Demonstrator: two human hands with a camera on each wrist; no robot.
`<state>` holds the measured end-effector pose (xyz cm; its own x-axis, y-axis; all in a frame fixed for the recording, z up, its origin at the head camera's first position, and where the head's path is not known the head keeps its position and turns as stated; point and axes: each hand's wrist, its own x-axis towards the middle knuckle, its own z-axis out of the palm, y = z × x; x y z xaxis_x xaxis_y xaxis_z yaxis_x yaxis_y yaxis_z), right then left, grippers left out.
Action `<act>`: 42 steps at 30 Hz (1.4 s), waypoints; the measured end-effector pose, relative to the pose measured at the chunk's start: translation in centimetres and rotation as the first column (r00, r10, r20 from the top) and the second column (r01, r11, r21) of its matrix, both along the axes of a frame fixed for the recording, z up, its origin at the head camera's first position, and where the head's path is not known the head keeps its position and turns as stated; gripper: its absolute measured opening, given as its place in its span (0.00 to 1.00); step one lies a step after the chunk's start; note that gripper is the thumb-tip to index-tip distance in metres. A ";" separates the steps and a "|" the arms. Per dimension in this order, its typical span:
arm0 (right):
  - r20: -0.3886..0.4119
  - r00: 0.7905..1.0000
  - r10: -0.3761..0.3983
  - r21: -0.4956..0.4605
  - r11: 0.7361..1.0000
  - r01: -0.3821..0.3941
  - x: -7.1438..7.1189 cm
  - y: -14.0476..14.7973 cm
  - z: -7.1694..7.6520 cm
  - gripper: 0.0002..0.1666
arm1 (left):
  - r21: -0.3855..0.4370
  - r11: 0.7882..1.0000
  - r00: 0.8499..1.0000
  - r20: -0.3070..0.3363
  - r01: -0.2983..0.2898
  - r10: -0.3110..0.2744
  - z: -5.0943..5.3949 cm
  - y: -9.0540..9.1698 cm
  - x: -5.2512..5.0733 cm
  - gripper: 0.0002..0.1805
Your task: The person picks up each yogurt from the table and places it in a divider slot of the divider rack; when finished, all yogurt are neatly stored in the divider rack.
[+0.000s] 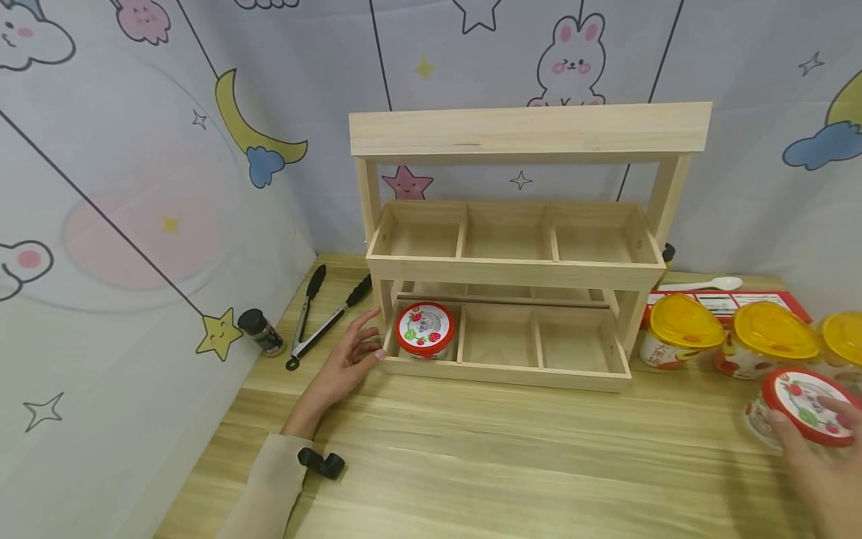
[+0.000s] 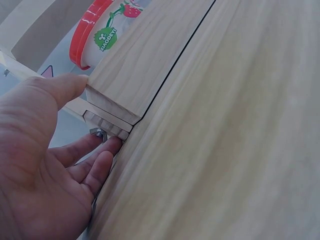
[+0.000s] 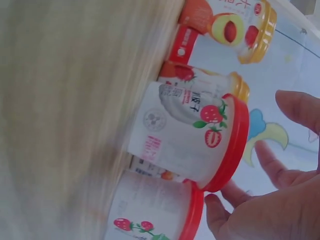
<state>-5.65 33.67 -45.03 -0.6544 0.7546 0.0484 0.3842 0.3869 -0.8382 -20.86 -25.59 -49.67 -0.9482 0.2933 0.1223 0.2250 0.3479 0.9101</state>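
A two-tier wooden shelf (image 1: 512, 275) stands on the table. In its lower left compartment sits a red-lidded strawberry cup (image 1: 425, 329), partly seen in the left wrist view. My left hand (image 1: 345, 368) is at that tray's left front corner. Its thumb touches the corner, and its loosely bent fingers lie beside a wing nut (image 2: 100, 132). At the far right, my right hand (image 1: 824, 468) hovers over another red-lidded strawberry cup (image 3: 187, 132), fingers spread and thumb apart. A second red-lidded cup (image 3: 152, 207) stands beside it in the right wrist view.
Several yellow-lidded cups (image 1: 774, 331) line up right of the shelf, before a red-and-white flat item (image 1: 761, 298) and a white spoon (image 1: 723, 284). On the left are black-tipped tongs (image 1: 333, 322) and a black-capped jar (image 1: 263, 335). A patterned cloth (image 1: 155, 187) hangs behind.
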 end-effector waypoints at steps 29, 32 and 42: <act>0.043 0.998 -0.041 -0.050 0.998 0.043 -0.4 1.3 -1.1 0.42 | -0.001 1.000 1.000 -0.011 0.003 -0.003 0.0 -0.1 -0.1 0.43; 0.061 0.997 -0.051 -0.086 0.995 0.056 -0.5 1.5 -1.3 0.42 | -0.004 1.000 1.000 -0.011 0.003 -0.003 0.0 -0.1 -0.1 0.43; 0.172 0.984 -0.051 -0.095 0.993 0.068 -1.2 2.0 -1.5 0.43 | -0.001 1.000 1.000 -0.009 0.006 -0.006 -0.1 -0.2 0.0 0.43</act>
